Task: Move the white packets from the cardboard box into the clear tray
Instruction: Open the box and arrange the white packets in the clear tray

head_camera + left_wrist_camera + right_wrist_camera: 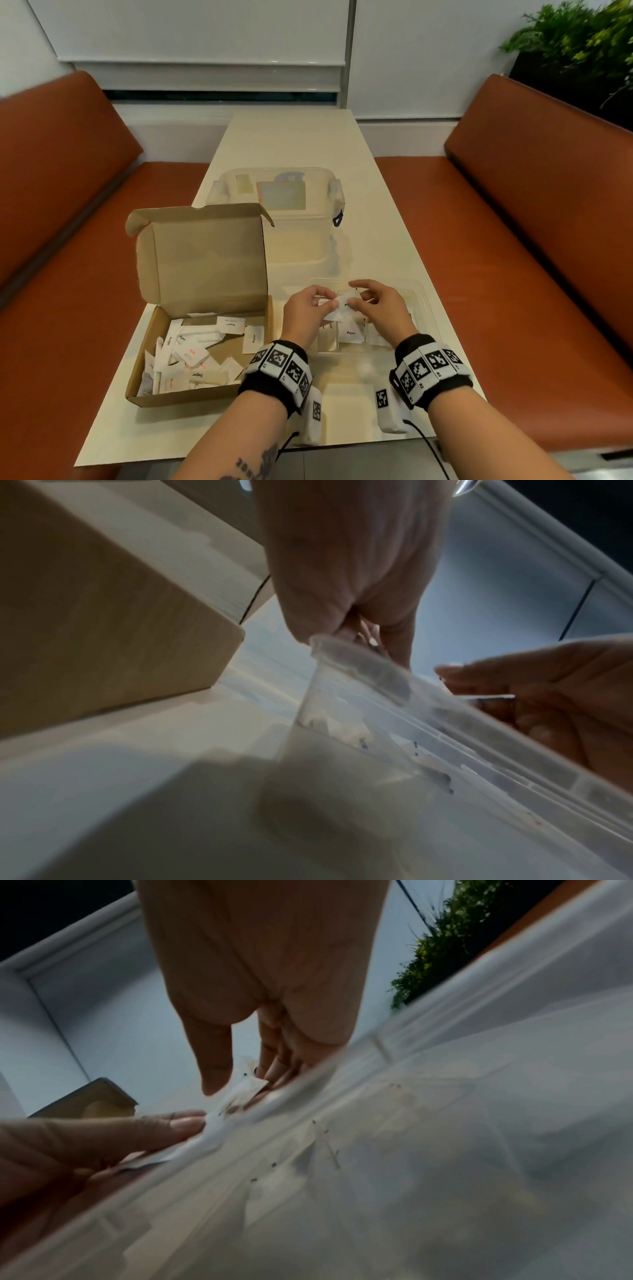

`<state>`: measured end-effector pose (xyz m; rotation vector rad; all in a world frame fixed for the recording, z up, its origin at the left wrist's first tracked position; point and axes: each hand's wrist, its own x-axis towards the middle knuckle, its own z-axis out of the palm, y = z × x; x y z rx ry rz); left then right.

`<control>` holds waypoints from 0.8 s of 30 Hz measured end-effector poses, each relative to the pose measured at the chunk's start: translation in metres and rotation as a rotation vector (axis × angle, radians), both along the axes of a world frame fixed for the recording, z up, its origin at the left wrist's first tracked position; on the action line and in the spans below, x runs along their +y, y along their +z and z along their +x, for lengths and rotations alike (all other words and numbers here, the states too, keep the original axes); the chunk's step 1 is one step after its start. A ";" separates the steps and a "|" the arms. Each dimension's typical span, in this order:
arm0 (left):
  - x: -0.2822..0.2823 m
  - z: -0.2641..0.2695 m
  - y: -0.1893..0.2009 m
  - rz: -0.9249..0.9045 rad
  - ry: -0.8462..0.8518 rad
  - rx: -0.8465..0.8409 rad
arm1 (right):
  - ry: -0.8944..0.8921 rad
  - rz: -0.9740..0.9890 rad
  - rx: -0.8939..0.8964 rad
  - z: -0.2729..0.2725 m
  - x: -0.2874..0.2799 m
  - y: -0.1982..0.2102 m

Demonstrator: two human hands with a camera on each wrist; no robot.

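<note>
An open cardboard box point(150, 346) on the table's left holds several white packets point(191, 353) marked Sugar, Salt and Pepper. To its right stands the clear tray point(424, 301) with a few packets point(351, 334) lying in it. Both hands meet above the tray. My left hand point(310, 306) and my right hand point(378, 303) each pinch white packets point(340, 305) between thumb and fingers. In the right wrist view the packets point(219, 1123) show between both hands' fingers, above the tray's rim point(377, 1047). The left wrist view shows the tray's corner point(322, 645) under my left hand point(356, 569).
A clear lidded storage tub point(291, 219) stands behind the box and tray. The box's lid point(205, 253) stands upright. Orange bench seats point(513, 240) flank the narrow cream table point(291, 137). A plant point(582, 41) sits at the far right.
</note>
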<state>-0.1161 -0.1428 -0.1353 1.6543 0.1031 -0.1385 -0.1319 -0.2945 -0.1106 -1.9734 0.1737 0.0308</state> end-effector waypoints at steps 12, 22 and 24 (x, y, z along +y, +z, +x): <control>0.000 0.000 -0.001 0.006 0.150 0.037 | 0.009 -0.560 0.123 -0.001 -0.007 -0.022; 0.000 0.001 -0.001 0.060 0.132 0.028 | 0.161 -0.925 -0.076 -0.003 0.000 -0.029; -0.001 0.000 -0.001 0.078 0.129 0.020 | 0.196 -0.958 -0.059 -0.003 0.002 -0.028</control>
